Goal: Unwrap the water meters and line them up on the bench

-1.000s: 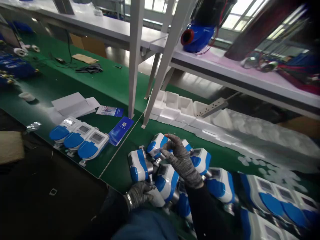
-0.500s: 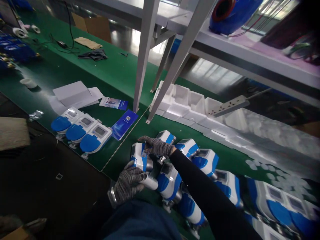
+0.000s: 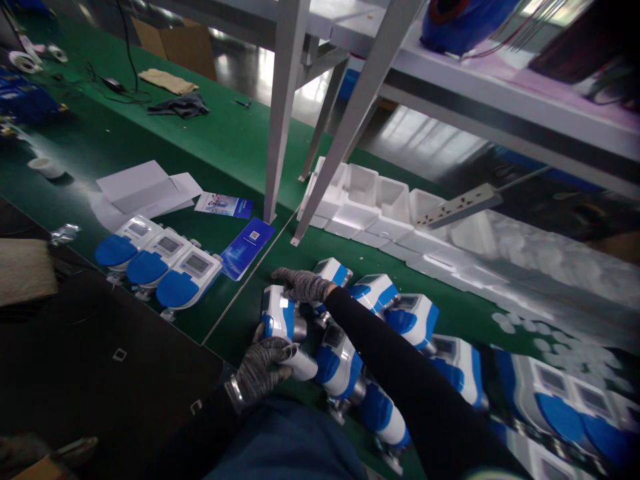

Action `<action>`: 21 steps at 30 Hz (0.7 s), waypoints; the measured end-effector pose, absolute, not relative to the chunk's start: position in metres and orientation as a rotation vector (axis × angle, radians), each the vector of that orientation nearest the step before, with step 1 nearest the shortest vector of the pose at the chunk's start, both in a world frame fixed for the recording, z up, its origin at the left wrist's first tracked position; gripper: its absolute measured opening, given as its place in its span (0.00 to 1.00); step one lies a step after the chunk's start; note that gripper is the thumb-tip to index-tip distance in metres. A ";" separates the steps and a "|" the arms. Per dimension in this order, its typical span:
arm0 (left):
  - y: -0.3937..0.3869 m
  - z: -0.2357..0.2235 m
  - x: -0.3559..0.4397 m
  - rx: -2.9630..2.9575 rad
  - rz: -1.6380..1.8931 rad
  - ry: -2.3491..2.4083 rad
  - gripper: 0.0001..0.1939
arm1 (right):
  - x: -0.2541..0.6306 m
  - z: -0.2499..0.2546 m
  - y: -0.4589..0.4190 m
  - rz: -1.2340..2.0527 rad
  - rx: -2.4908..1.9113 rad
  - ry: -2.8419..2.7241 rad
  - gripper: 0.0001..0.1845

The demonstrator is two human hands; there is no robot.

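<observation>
In front of me, a white-and-blue meter (image 3: 276, 313) with a metal pipe end stands on the green bench, and a small white label (image 3: 284, 302) shows on its upper side. My left hand (image 3: 257, 370), in a grey knitted glove, grips a curled white label roll (image 3: 301, 365) just below that meter. My right hand (image 3: 306, 287), gloved alike, is over the meter's far edge. Its index finger is stretched to the left; the other fingers are partly hidden, and I see nothing held in it. Another blue-and-white meter (image 3: 340, 363) stands to the right of the roll.
Three meters with blue lids (image 3: 177, 291) lie at left, near blue leaflets (image 3: 247, 249) and folded white card (image 3: 150, 190). More meters (image 3: 455, 363) fill the right side. White foam trays (image 3: 363, 187) line the back, behind slanting metal shelf legs (image 3: 283, 107). A power strip (image 3: 460, 207) hangs above the trays.
My right hand has lifted slightly up and left off the meter's face, uncovering the white label. My left hand keeps the roll in nearly the same place. The view has shifted slightly.
</observation>
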State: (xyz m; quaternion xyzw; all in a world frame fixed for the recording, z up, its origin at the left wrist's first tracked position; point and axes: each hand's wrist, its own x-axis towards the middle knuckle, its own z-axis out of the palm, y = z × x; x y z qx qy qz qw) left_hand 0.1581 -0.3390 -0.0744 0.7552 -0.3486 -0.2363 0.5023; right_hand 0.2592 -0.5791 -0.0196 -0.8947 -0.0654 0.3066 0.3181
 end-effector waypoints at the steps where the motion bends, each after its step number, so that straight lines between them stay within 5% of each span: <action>1: -0.339 -0.075 0.158 1.830 -0.569 -0.851 0.21 | 0.260 -0.019 -0.579 0.806 -2.355 -0.167 0.35; 17: -0.340 -0.071 0.159 1.856 -0.634 -0.824 0.21 | 0.259 -0.022 -0.573 0.766 -2.482 -0.151 0.34; 21: -0.340 -0.073 0.158 1.847 -0.620 -0.827 0.22 | 0.250 -0.036 -0.579 0.634 -2.533 -0.227 0.46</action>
